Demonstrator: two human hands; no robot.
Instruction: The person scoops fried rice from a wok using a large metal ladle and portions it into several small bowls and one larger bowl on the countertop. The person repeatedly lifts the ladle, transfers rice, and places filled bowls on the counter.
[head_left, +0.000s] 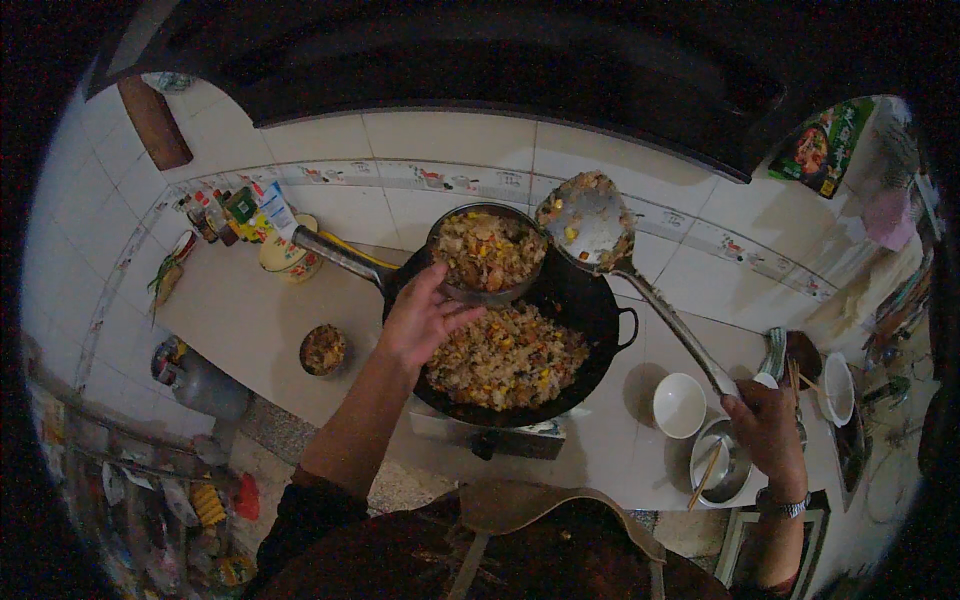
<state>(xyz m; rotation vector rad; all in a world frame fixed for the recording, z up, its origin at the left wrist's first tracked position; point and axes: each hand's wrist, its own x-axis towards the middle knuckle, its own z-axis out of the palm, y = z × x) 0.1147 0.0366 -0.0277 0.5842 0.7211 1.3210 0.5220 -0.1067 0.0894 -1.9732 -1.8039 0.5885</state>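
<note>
My left hand (420, 319) holds a round metal bowl (487, 294) from below and its near side, raised over the far part of a black wok (600, 330). Fried rice with bits of yellow and orange (491, 251) fills the bowl. More fried rice (510, 360) lies in the wok. In my right hand (761, 424) is the long handle of a metal wok spatula (589, 225). Its broad blade, smeared with grains, is up beside the bowl's right rim. The wok rests on a metal gas stove (487, 435).
On the counter (255, 322) left of the wok stands a small bowl of food (323, 349). An enamel pot (289, 259) and several bottles (214, 214) line the back left. At right are a white bowl (679, 405) and a metal basin (739, 480) with chopsticks. A range hood (487, 82) overhangs.
</note>
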